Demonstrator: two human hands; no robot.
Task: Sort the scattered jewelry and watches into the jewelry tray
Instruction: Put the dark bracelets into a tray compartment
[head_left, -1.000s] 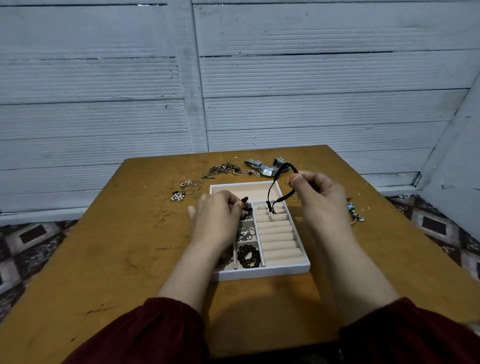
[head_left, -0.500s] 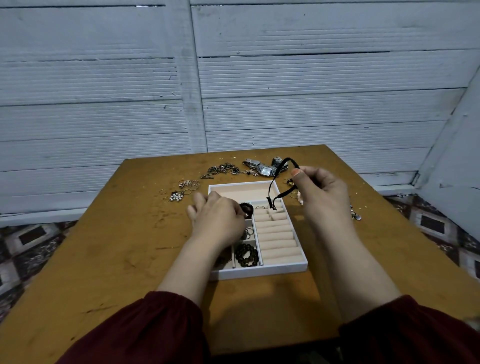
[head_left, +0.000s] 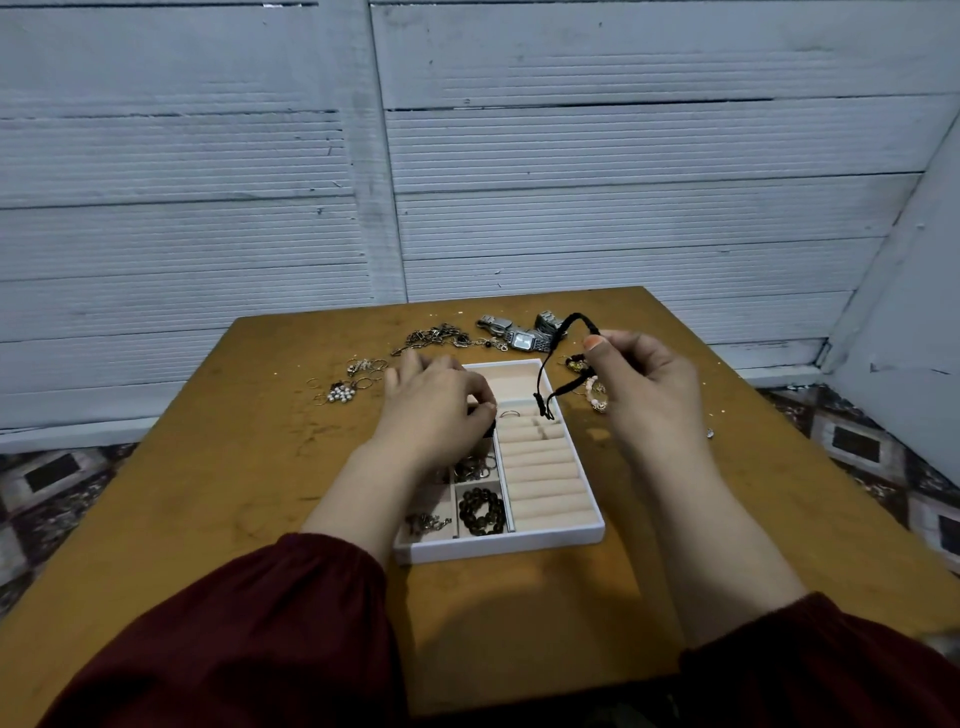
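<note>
The right hand (head_left: 649, 389) pinches a black braided cord bracelet (head_left: 542, 379) that hangs down and leftward from it, knotted end above the white beige-lined jewelry tray's (head_left: 498, 552) ring rolls. The left hand (head_left: 436, 410) curls over the left compartments; I cannot tell whether it grips anything.

The table (head_left: 260, 467) is yellow-brown. The tray (head_left: 498, 550) is white outside and soft peach inside. The cord (head_left: 543, 379) is black. The small lump (head_left: 487, 423) is black too. The beads (head_left: 480, 512) are dark brown. The watches (head_left: 519, 338) are silver. The pearls (head_left: 340, 394) are white. The sleeves (head_left: 260, 649) are dark red. The wall (head_left: 623, 208) is pale grey-blue with thin stripes. The floor (head_left: 47, 473) has grey and black squares.
</note>
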